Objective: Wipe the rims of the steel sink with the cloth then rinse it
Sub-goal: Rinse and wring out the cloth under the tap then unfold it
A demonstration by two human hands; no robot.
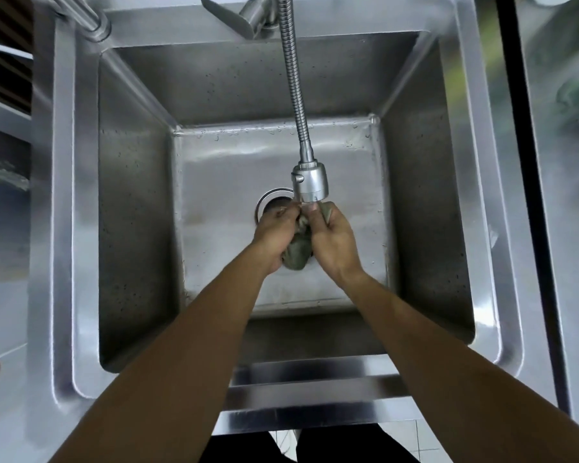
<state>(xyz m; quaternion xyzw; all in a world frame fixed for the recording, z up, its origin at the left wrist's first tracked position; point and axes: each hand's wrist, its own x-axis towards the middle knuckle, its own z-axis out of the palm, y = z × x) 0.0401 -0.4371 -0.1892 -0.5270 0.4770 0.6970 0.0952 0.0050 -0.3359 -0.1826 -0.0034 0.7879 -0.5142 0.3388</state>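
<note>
A deep steel sink fills the view, with a wide flat rim all round. A flexible hose tap hangs over the basin and ends in a round spray head. Just below that head, my left hand and my right hand are pressed together around a bunched grey-green cloth. Both hands grip the cloth, which bulges out beneath them. The drain ring shows partly behind my left hand. I cannot tell whether water is running.
The tap lever and a second steel pipe stand on the back rim. A dark gap separates this sink from another steel surface on the right. Steel counter lies to the left. Drops dot the basin walls.
</note>
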